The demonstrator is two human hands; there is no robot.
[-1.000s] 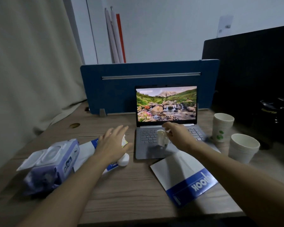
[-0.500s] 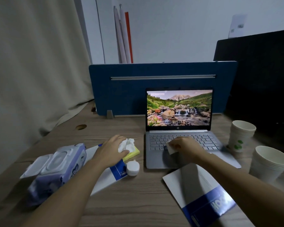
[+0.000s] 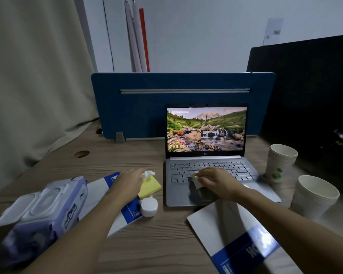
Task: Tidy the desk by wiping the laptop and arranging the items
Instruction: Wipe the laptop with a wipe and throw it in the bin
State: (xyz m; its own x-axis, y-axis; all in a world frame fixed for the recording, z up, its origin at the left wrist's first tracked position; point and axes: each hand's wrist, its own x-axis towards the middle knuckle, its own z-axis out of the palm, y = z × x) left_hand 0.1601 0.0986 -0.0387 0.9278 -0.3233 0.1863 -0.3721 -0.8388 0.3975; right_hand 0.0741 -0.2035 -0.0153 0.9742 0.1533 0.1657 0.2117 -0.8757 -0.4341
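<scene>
Right hand [image 3: 216, 181] had come down from above the open silver laptop [image 3: 206, 175] w/ fingers pinched on a small white wipe [image 3: 195, 179], now pressed to the lower keys: wiping underway. Left hand [image 3: 128, 181] gripped a crumpled white tissue [image 3: 148, 173] over the yellow sticky-note pad [image 3: 150, 186].

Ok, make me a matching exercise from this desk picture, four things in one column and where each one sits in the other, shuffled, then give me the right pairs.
Things:
1. wipe pack
2. sticky notes
3. paper cups
4. laptop

Places:
A. right of the laptop
B. in front of the blue divider
C. far left, lid open
D. under the left hand's fingertips

Pairs: 1-C, 2-D, 3-A, 4-B
</scene>
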